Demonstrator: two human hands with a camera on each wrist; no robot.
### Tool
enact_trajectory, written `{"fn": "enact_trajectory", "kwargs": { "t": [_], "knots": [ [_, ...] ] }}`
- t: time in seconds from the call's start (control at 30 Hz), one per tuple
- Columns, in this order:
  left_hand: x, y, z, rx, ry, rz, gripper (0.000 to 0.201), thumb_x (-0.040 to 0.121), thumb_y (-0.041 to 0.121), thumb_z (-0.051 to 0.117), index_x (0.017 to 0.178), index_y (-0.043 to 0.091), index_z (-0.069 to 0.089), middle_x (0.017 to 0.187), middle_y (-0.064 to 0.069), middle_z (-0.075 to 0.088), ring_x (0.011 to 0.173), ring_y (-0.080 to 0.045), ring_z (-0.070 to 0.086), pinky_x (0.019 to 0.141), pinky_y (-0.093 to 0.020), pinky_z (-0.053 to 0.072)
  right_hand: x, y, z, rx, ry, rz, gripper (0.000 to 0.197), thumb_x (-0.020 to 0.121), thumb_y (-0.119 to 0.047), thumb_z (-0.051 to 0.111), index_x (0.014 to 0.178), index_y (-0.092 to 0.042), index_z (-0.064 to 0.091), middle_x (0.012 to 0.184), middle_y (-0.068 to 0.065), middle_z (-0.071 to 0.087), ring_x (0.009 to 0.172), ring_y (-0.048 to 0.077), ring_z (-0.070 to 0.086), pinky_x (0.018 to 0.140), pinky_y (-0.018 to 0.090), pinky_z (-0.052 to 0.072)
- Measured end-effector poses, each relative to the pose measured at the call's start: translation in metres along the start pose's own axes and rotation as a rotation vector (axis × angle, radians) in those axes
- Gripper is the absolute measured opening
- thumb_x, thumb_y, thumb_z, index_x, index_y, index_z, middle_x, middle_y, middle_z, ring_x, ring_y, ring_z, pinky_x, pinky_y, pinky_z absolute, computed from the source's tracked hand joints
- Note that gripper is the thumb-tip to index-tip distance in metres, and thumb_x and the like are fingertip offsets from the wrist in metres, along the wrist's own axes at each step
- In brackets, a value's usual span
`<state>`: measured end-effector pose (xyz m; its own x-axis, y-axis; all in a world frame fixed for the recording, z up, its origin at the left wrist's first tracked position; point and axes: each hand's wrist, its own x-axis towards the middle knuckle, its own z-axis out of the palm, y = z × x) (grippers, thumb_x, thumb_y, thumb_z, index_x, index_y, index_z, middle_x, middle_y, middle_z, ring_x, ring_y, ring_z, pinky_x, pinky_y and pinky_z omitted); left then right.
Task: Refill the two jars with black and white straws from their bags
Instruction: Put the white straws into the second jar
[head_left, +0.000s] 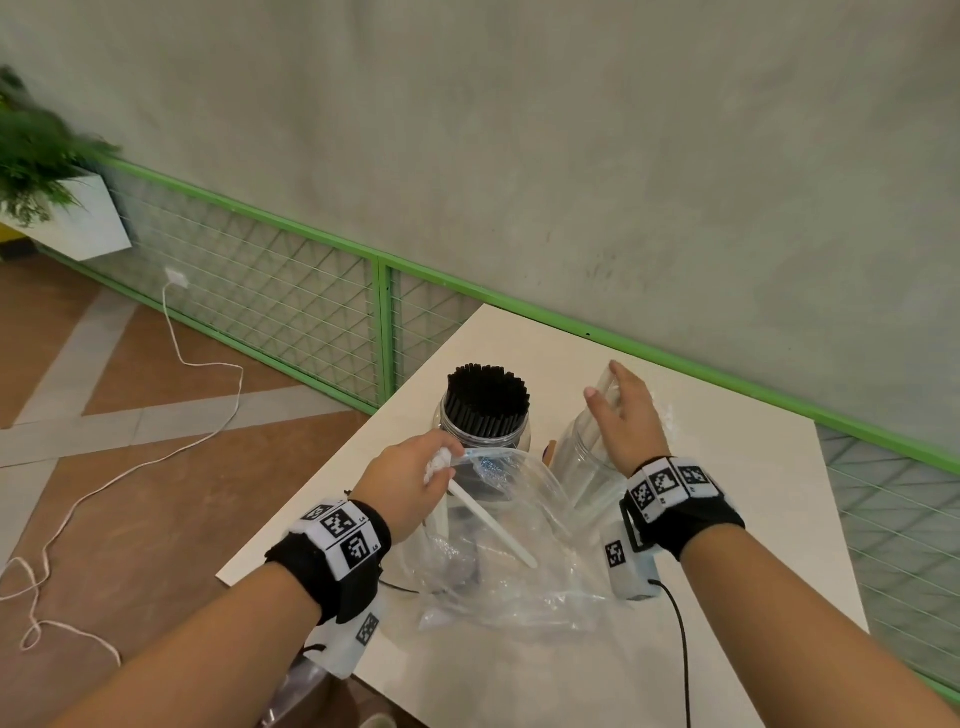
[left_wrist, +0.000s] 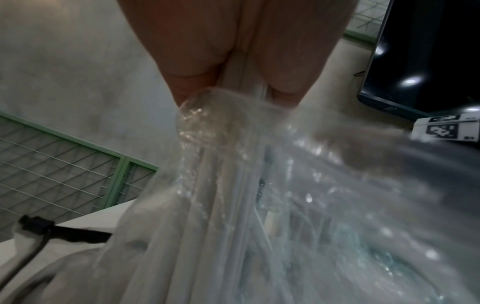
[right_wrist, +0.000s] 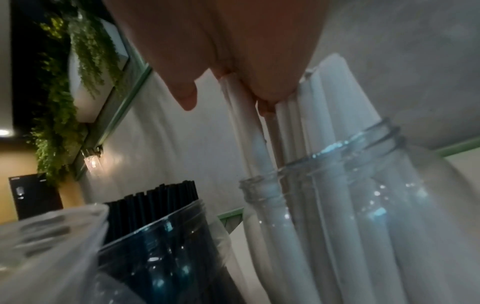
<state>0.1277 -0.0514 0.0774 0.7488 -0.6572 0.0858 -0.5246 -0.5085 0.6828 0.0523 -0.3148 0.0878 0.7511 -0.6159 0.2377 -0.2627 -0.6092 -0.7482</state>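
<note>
Plastic bag: clear, crinkly, lies on the table's near side betw. the two arms; mouth is lifted up toward the jars.
Left hand: fingers curled, pinching the bag's top edge along w/ a small bunch of white straws. One white straw sticks out down & to the right, inside the bag. In the left wrist view the straws run out from betw. the fingers under the clear plastic.
Right hand: up over the right jar, fingers mostly straight, thumb out to the side. In the right wrist view the fingertips touch the tops of the white straws in the jar. Can't tell if it grips them or just presses.
Right jar: clear, stands upright, partly hidden by the hand; white straws stand in it & poke out past the rim.
Left jar: clear, upright, just beside the right jar, packed full w/ black straws that stick out the top.
Table: white top, both jars near its far side, bag closer.
Wrist bands: black w/ checker-type tags on both wrists.
Bkgd: gray wall, green rail w/ wire mesh, plant at far left, white cord on the floor.
</note>
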Motion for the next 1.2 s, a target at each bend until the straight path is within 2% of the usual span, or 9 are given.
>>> {"fn": "enact_trajectory", "kwargs": {
  "t": [0.2,0.27,0.47,0.63,0.73,0.83,0.93,1.07,1.2],
  "knots": [
    [0.001,0.0,0.0,-0.003,0.003,-0.007,0.018,0.091,0.023,0.053,0.107,0.031,0.055,0.095,0.005,0.062,0.082,-0.013,0.058,0.071,-0.029,0.047,0.006,-0.001,0.006,-0.06,0.098,0.026,0.031,0.092,-0.01,0.055,0.122,-0.001,0.053,0.133,0.016,0.048,0.125,0.03,0.045,0.105,0.034,0.033],
    [0.001,0.0,0.0,0.0,0.003,-0.004,0.018,0.091,0.023,0.052,0.107,0.031,0.055,0.095,0.005,0.062,0.082,-0.013,0.058,0.071,-0.029,0.047,0.008,-0.003,0.009,-0.169,0.037,0.02,0.036,0.091,-0.011,0.056,0.125,-0.002,0.051,0.133,0.016,0.048,0.127,0.03,0.042,0.107,0.033,0.029],
    [0.0,-0.001,0.0,0.0,0.011,0.005,0.018,0.092,0.023,0.052,0.107,0.031,0.055,0.093,0.007,0.06,0.081,-0.013,0.057,0.07,-0.027,0.046,0.005,-0.006,0.011,-0.843,-0.249,-0.016,0.065,0.096,-0.038,0.043,0.149,-0.011,0.018,0.158,0.005,0.017,0.147,0.028,0.006,0.119,0.044,0.01],
    [-0.001,-0.001,0.0,0.009,0.019,0.009,0.018,0.092,0.024,0.053,0.108,0.031,0.055,0.093,0.008,0.059,0.083,-0.013,0.056,0.071,-0.027,0.045,0.014,-0.007,-0.011,-0.865,-0.156,0.042,0.067,0.091,-0.06,0.04,0.148,-0.032,0.02,0.159,-0.004,0.011,0.146,0.03,0.004,0.115,0.052,0.01],
    [0.0,-0.001,0.0,0.014,0.016,0.007,0.018,0.092,0.024,0.052,0.108,0.031,0.055,0.092,0.008,0.058,0.083,-0.013,0.056,0.073,-0.028,0.046,0.029,0.012,-0.021,-0.787,-0.295,0.137,0.08,0.081,-0.073,0.045,0.147,-0.04,0.015,0.16,-0.005,0.007,0.146,0.033,0.003,0.113,0.057,0.015],
    [0.0,-0.001,0.0,0.013,0.012,0.014,0.018,0.092,0.024,0.052,0.107,0.031,0.054,0.093,0.007,0.06,0.082,-0.014,0.057,0.073,-0.03,0.048,0.034,0.022,-0.023,-0.741,-0.391,0.118,0.083,0.073,-0.072,0.054,0.144,-0.038,0.028,0.153,0.0,0.024,0.139,0.033,0.022,0.107,0.057,0.031],
    [0.001,-0.002,0.0,0.021,0.013,0.014,0.017,0.091,0.025,0.052,0.106,0.033,0.054,0.091,0.008,0.061,0.08,-0.013,0.058,0.072,-0.031,0.049,0.027,0.025,-0.019,-0.813,-0.264,0.041,0.065,0.077,-0.061,0.062,0.133,-0.033,0.045,0.134,0.0,0.041,0.123,0.028,0.038,0.094,0.048,0.045],
    [0.003,-0.004,0.0,0.018,0.01,0.012,0.017,0.091,0.026,0.052,0.106,0.035,0.053,0.09,0.01,0.06,0.079,-0.009,0.057,0.07,-0.026,0.047,0.029,0.023,-0.022,-0.773,-0.092,-0.085,0.051,0.077,-0.047,0.067,0.121,-0.023,0.059,0.119,0.003,0.052,0.111,0.029,0.043,0.083,0.04,0.047],
    [0.005,-0.005,0.0,0.015,0.013,0.012,0.018,0.091,0.025,0.052,0.106,0.034,0.054,0.092,0.009,0.061,0.081,-0.01,0.057,0.072,-0.029,0.049,0.035,0.018,-0.026,-0.812,-0.08,-0.077,0.047,0.084,-0.043,0.06,0.127,-0.025,0.055,0.127,0.003,0.052,0.117,0.029,0.043,0.09,0.041,0.042]
  ]
}}
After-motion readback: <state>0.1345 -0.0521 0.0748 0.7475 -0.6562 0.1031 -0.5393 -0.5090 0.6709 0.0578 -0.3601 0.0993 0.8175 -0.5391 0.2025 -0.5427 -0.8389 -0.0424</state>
